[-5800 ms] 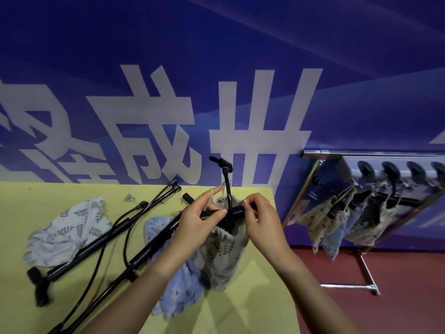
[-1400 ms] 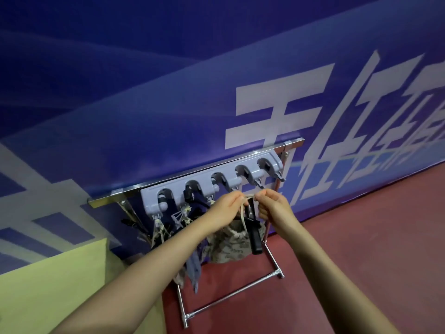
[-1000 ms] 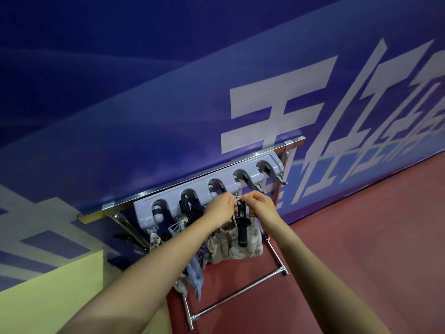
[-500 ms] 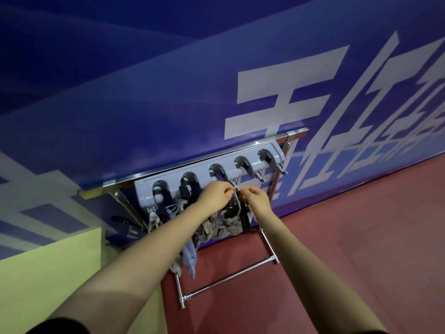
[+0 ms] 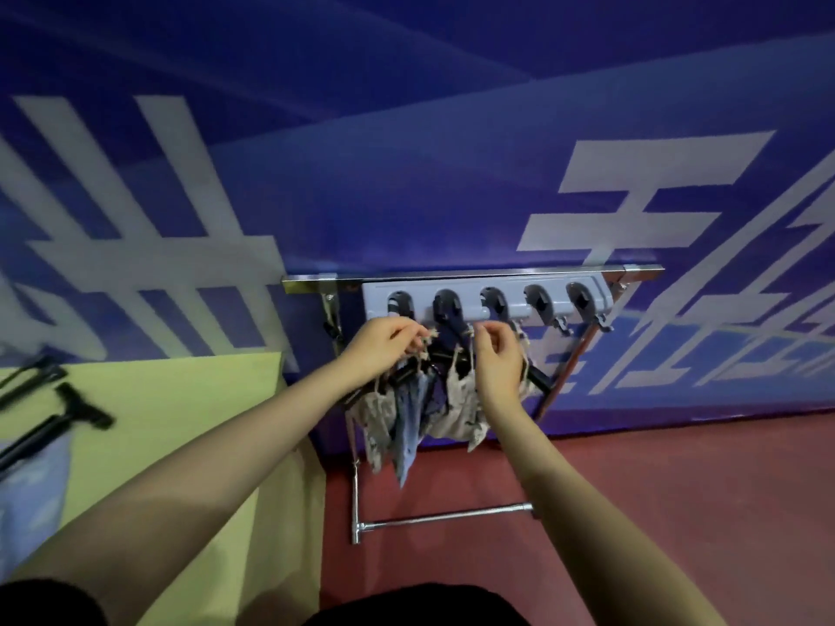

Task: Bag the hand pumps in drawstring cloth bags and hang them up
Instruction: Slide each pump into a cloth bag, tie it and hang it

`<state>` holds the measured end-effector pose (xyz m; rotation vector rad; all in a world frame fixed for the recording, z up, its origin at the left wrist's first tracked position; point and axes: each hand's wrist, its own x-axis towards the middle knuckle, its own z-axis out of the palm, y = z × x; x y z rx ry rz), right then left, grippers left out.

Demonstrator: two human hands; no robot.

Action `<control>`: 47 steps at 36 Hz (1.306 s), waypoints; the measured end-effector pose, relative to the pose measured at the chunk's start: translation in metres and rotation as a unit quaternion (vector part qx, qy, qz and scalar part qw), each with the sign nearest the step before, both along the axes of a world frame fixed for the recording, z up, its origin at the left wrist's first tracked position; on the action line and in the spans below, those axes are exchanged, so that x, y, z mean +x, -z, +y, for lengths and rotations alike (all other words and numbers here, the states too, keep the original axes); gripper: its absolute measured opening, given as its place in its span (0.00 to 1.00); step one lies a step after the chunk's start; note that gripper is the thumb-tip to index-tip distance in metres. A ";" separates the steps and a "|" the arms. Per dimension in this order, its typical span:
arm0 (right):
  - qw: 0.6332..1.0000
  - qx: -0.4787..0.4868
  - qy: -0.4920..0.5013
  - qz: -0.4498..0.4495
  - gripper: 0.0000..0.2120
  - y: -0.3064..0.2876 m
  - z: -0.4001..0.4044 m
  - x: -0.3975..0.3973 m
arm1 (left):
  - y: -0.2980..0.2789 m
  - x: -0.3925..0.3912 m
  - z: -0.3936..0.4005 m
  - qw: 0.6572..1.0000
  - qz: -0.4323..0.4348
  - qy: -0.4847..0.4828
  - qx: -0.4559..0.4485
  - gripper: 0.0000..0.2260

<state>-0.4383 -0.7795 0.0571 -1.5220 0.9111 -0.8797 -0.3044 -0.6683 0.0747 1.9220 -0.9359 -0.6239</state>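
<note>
Bags: several drawstring cloth bags point(image 5: 458, 406) hung bunched under the grey hook rail point(image 5: 485, 295), below its left three holders; black pump parts poked out, mostly hidden by cloth and hands.
Cords: pale drawstrings point(image 5: 427, 343) ran up toward the hooks — which hook each was on could not be made out.
Left hand: the left hand point(image 5: 384, 343) had curled fingers pinching a drawstring near the first holder.
Right hand: the right hand point(image 5: 497, 354) was curled beside the third holder; whether it pinched a cord could not be told.
Rack: a steel rack point(image 5: 445, 519) stood on the red floor against the blue wall.
Table: the yellow table point(image 5: 180, 426) carried blurred, cut-off hand pumps point(image 5: 49, 426) and a bluish bag point(image 5: 31, 494) at the left edge.
</note>
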 end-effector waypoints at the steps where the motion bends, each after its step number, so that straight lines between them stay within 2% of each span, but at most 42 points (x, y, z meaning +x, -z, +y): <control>1: 1.000 0.003 -0.026 -0.007 0.05 0.000 0.015 0.006 | -0.001 0.002 0.017 1.000 0.004 -0.011 -0.005 0.12; 8: 0.984 0.061 -0.166 0.006 0.16 0.018 0.131 0.051 | 0.009 0.021 0.147 0.992 0.057 -0.113 -0.011 0.12; 15: 0.955 0.110 -0.263 0.080 0.15 0.036 0.266 0.095 | 0.024 0.034 0.304 0.969 0.114 -0.221 -0.004 0.13; 21: 0.932 0.133 -0.322 0.100 0.14 0.032 0.367 0.127 | 0.039 0.047 0.419 0.948 0.142 -0.286 0.001 0.15; 25: 0.920 0.154 -0.341 0.118 0.14 0.032 0.418 0.145 | 0.050 0.061 0.477 0.913 0.198 -0.355 -0.039 0.13; 28: 0.905 0.171 -0.360 0.147 0.14 0.040 0.451 0.152 | 0.062 0.074 0.514 0.892 0.209 -0.399 -0.032 0.12; 33: 0.871 0.173 -0.413 0.202 0.13 0.056 0.480 0.164 | 0.078 0.095 0.553 0.864 0.233 -0.446 -0.009 0.11; 38: 0.853 0.162 -0.432 0.244 0.14 0.071 0.483 0.181 | 0.089 0.098 0.582 0.878 0.185 -0.440 0.033 0.09; 43: 0.836 0.150 -0.440 0.291 0.13 0.088 0.474 0.209 | 0.094 0.113 0.601 0.872 0.116 -0.474 0.031 0.09; 47: 0.836 0.137 -0.419 0.327 0.11 0.104 0.468 0.232 | 0.110 0.139 0.616 0.873 0.084 -0.473 0.087 0.08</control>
